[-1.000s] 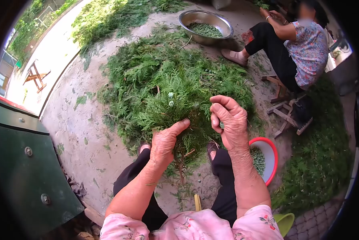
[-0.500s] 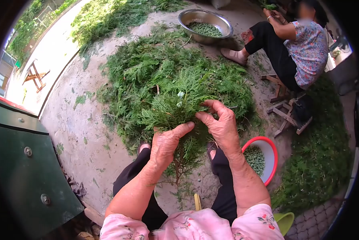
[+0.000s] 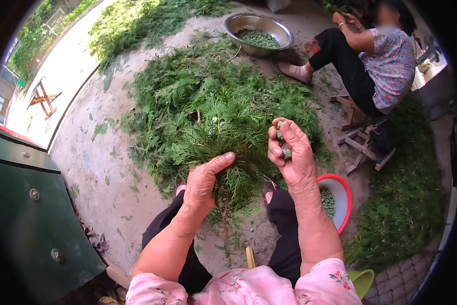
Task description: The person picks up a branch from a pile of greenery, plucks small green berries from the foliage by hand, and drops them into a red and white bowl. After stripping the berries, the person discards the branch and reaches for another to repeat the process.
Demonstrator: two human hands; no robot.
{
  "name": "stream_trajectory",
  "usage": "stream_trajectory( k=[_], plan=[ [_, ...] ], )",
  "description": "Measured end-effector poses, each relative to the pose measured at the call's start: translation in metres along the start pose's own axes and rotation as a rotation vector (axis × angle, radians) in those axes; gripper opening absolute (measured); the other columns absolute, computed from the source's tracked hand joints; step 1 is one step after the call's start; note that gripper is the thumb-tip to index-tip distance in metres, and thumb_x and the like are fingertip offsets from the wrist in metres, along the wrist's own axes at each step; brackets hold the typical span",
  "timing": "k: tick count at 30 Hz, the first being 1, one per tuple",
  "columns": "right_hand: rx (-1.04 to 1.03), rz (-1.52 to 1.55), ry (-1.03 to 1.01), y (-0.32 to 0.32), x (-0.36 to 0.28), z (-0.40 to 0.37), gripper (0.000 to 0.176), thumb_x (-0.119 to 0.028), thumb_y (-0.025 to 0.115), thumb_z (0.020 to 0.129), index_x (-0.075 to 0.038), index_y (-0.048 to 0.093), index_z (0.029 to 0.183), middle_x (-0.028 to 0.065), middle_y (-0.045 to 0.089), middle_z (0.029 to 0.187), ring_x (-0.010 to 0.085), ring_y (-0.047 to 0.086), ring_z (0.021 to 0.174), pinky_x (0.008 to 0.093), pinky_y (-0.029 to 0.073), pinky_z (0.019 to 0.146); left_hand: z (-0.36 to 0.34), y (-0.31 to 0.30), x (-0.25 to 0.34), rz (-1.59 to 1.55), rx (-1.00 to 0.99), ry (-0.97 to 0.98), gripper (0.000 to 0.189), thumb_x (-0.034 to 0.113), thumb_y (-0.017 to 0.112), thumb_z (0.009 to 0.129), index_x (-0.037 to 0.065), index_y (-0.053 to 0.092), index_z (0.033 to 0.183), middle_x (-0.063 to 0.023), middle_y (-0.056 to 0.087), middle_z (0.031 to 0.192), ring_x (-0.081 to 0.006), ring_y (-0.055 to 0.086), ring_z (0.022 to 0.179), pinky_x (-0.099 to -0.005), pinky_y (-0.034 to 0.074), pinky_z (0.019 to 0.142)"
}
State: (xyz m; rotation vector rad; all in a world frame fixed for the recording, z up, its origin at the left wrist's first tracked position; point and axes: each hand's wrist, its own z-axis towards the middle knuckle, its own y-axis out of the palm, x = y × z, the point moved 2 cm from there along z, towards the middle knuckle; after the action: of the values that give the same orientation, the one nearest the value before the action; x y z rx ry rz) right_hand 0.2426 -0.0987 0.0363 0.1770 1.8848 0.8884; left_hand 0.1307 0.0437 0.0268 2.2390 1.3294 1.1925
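Note:
My left hand is closed around a leafy green conifer branch, its thumb lying across the foliage and the brown stem hanging down between my knees. A pale green seed cone shows among the upper sprays of the branch. To the right of the foliage, my right hand is raised with curled fingers, holding small green cones against the palm. Below that hand stands a white basin with a red rim, partly hidden by my forearm, with many green cones inside.
A large pile of cut branches covers the ground ahead. Behind it sits a metal basin of green cones. A person sits at the right beside a wooden stool. A dark green panel stands at the left.
My right hand has pulled away from the branch to the right, and green cones now show in its fingers. My left hand has shifted slightly left, still gripping the branch.

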Motion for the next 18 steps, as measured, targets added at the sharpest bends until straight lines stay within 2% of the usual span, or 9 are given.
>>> stream_trajectory(
  k=[5, 8, 9, 10, 12, 13, 14, 16, 18],
  plan=[
    [-0.197, 0.125, 0.091, 0.008, 0.004, -0.009, 0.030, -0.032, 0.056, 0.088, -0.003, 0.055, 0.087, 0.0074, 0.056, 0.080, 0.0097, 0.050, 0.053, 0.0201, 0.032, 0.037, 0.008, -0.003, 0.002, -0.142, -0.001, -0.048, 0.020, 0.012, 0.067, 0.078, -0.001, 0.063, 0.093, -0.0086, 0.065, 0.084, -0.0164, 0.063, 0.070, -0.0291, 0.053, 0.064],
    [-0.111, -0.327, 0.118, 0.013, 0.014, -0.015, 0.018, -0.021, 0.064, 0.084, -0.004, 0.061, 0.080, 0.0031, 0.056, 0.068, 0.0046, 0.048, 0.052, 0.0182, 0.031, 0.037, 0.013, -0.010, -0.001, -0.103, 0.029, -0.007, 0.021, 0.014, 0.067, 0.078, 0.000, 0.063, 0.093, -0.0072, 0.065, 0.081, -0.0151, 0.063, 0.068, -0.0280, 0.053, 0.062],
    [-0.042, -0.432, 0.107, 0.016, 0.018, -0.016, 0.013, -0.012, 0.067, 0.080, -0.003, 0.064, 0.088, 0.0025, 0.058, 0.067, 0.0054, 0.052, 0.057, 0.0207, 0.038, 0.043, 0.013, -0.010, -0.002, -0.106, 0.033, -0.007, 0.021, 0.015, 0.067, 0.079, 0.000, 0.063, 0.094, -0.0066, 0.065, 0.081, -0.0146, 0.062, 0.067, -0.0277, 0.053, 0.061],
    [-0.039, -0.430, 0.107, 0.017, 0.022, -0.017, 0.013, -0.012, 0.067, 0.080, -0.003, 0.064, 0.088, 0.0025, 0.058, 0.067, 0.0054, 0.052, 0.057, 0.0207, 0.038, 0.043, 0.013, -0.009, -0.003, -0.110, 0.036, -0.006, 0.022, 0.015, 0.067, 0.079, 0.000, 0.062, 0.094, -0.0061, 0.065, 0.080, -0.0141, 0.062, 0.066, -0.0274, 0.053, 0.060],
    [0.075, -0.910, -0.291, 0.019, 0.022, -0.017, 0.019, -0.008, 0.066, 0.079, -0.001, 0.064, 0.096, 0.0034, 0.061, 0.073, 0.0086, 0.056, 0.064, 0.0242, 0.046, 0.054, 0.008, -0.004, -0.003, -0.086, 0.005, -0.015, 0.022, 0.015, 0.065, 0.080, 0.001, 0.061, 0.096, -0.0073, 0.065, 0.082, -0.0159, 0.063, 0.068, -0.0296, 0.054, 0.063],
    [0.071, -0.950, -0.344, 0.024, 0.019, -0.019, 0.025, -0.005, 0.066, 0.076, 0.000, 0.063, 0.100, 0.0061, 0.063, 0.079, 0.0128, 0.059, 0.070, 0.0261, 0.048, 0.064, 0.007, -0.002, -0.004, -0.064, -0.026, -0.021, 0.022, 0.016, 0.063, 0.081, 0.001, 0.060, 0.097, -0.0086, 0.065, 0.084, -0.0176, 0.064, 0.071, -0.0317, 0.055, 0.066],
    [0.074, -0.950, -0.345, 0.023, 0.020, -0.019, 0.025, -0.005, 0.066, 0.076, 0.000, 0.063, 0.100, 0.0061, 0.063, 0.079, 0.0128, 0.059, 0.070, 0.0261, 0.048, 0.064, 0.007, -0.003, -0.005, -0.063, -0.028, -0.022, 0.022, 0.016, 0.063, 0.081, 0.001, 0.060, 0.097, -0.0086, 0.065, 0.084, -0.0176, 0.064, 0.071, -0.0317, 0.055, 0.066],
    [0.008, -1.086, -0.524, 0.022, 0.024, -0.018, 0.026, -0.002, 0.067, 0.074, 0.000, 0.064, 0.099, 0.0096, 0.063, 0.081, 0.0146, 0.060, 0.069, 0.0257, 0.047, 0.062, 0.007, -0.004, -0.009, -0.037, -0.041, -0.050, 0.022, 0.015, 0.064, 0.081, 0.001, 0.060, 0.097, -0.0080, 0.065, 0.083, -0.0174, 0.064, 0.070, -0.0314, 0.055, 0.065],
    [0.012, -1.080, -0.533, 0.020, 0.025, -0.018, 0.028, -0.001, 0.068, 0.072, 0.000, 0.064, 0.100, 0.0110, 0.062, 0.080, 0.0166, 0.059, 0.068, 0.0268, 0.047, 0.061, 0.003, -0.003, -0.008, -0.064, -0.070, -0.074, 0.022, 0.014, 0.066, 0.079, -0.001, 0.062, 0.096, -0.0072, 0.065, 0.083, -0.0158, 0.062, 0.071, -0.0302, 0.053, 0.067]
  ],
)
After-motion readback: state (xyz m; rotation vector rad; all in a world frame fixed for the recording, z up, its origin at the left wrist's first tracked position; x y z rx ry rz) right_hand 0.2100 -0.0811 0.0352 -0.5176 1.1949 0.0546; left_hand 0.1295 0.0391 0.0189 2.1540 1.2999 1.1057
